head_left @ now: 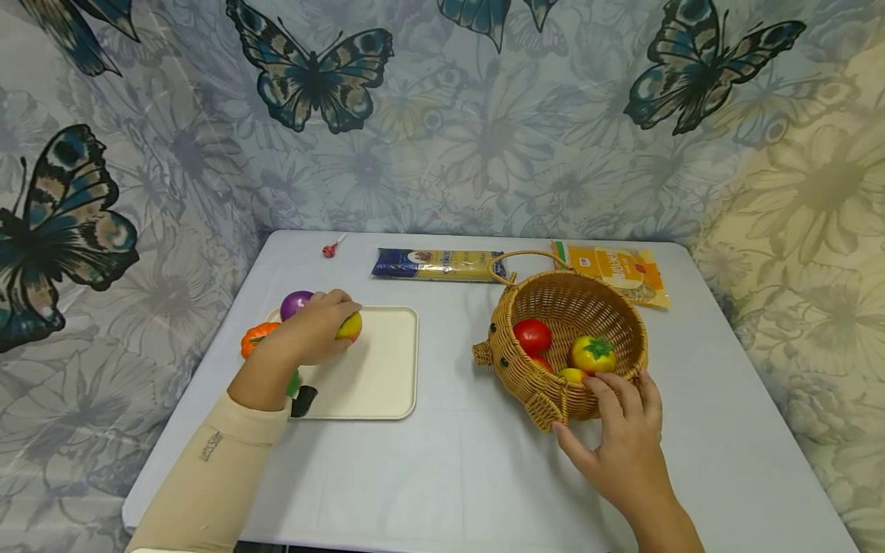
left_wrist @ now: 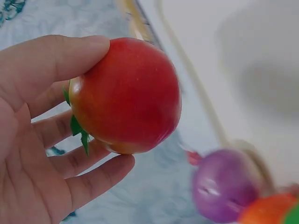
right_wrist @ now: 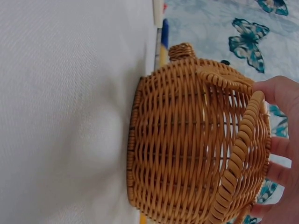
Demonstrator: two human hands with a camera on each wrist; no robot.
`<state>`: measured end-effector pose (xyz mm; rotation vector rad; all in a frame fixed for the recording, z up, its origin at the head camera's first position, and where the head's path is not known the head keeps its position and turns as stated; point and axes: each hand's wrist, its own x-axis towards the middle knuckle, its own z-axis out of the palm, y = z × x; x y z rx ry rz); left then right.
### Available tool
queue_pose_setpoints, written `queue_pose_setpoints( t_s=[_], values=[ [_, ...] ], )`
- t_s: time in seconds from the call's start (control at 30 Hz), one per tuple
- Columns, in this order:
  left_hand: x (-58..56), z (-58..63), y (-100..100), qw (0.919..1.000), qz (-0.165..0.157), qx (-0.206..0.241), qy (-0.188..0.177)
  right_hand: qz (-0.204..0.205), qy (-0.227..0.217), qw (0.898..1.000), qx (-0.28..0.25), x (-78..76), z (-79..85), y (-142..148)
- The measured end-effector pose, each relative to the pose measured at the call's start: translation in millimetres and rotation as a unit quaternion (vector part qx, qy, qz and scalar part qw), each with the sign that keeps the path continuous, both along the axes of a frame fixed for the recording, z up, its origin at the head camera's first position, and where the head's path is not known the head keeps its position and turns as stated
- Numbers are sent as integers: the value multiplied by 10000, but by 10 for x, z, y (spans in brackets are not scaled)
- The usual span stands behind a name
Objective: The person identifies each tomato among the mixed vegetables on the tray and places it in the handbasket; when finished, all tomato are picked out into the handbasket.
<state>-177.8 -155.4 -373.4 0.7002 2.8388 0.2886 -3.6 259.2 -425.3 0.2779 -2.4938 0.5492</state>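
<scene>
My left hand holds a red-and-yellow tomato with green leaves between thumb and fingers, above the cream tray. Under and beside that arm, at the tray's left side, are a shiny purple round vegetable, an orange pumpkin-like piece, a partly hidden green piece and a black piece. On the right, my right hand grips the near rim of an animal-shaped wicker basket, thumb by its ear. Inside lie red tomatoes and a yellow one with a green top.
Along the back of the white table lie a red lollipop, a blue-and-yellow pasta packet and an orange-yellow bag partly behind the basket. Butterfly-patterned cloth hangs behind the table.
</scene>
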Motion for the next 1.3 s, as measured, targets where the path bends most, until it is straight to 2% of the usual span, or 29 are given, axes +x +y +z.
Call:
queue_pose_setpoints(
  t_s=[0.2, 0.53, 0.87, 1.1, 1.3],
  values=[
    [-25, 263, 281, 9993, -349, -7, 114, -2, 0, 10000, 4, 6, -4, 8],
    [-52, 553, 752, 9963, -858, 67, 24, 24, 61, 10000, 10, 12, 1, 7],
    [-26, 755, 1204, 9901, -1376, -1, 270, -36, 64, 10000, 22, 26, 10, 11],
    [-28, 844, 1480, 9852, -1688, -104, 295, 42, 111, 9999, 14, 18, 22, 5],
    [-3, 908, 1705, 9772, -2073, -213, 409, 3, 41, 10000, -1, 25, 8, -1]
  ],
)
